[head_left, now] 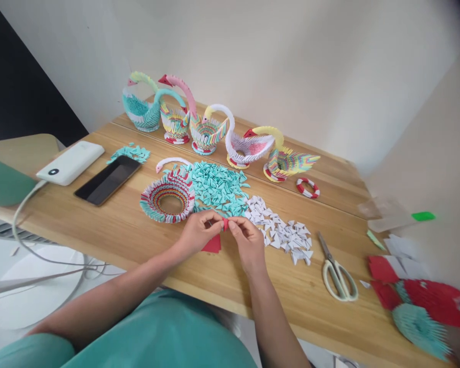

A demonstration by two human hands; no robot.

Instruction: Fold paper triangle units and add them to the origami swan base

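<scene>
Red piece (226, 224): raised between both hands over the near side of the worktop (291, 299); I take it as the dial's centre, 12 away from the person.
Lie of it: visible part stands with its long axis roughly 12 to 6; fingertips cover both sides, so I cannot tell which end is the tip.
Look of it: small, plain red, matte like paper; folds too small to make out.
Left hand (201, 231): thumb and fingers pinching the piece at its 9 o'clock side.
Right hand (249, 240): thumb and fingers pinching at 3 o'clock, fingertips near the other hand's.
Red paper (213, 245): flat at 7 o'clock, partly under the left wrist side.
Teal triangles (218, 186): heaped toward 12.
White triangles (281, 232): scattered at 3.
Striped bowl (153, 202): at 10; red, white and teal points round a hollow middle.
Paper swans (207, 135): row of five, 11 to just past 1.
Scissors (331, 263): at 4, blades toward 11.
</scene>
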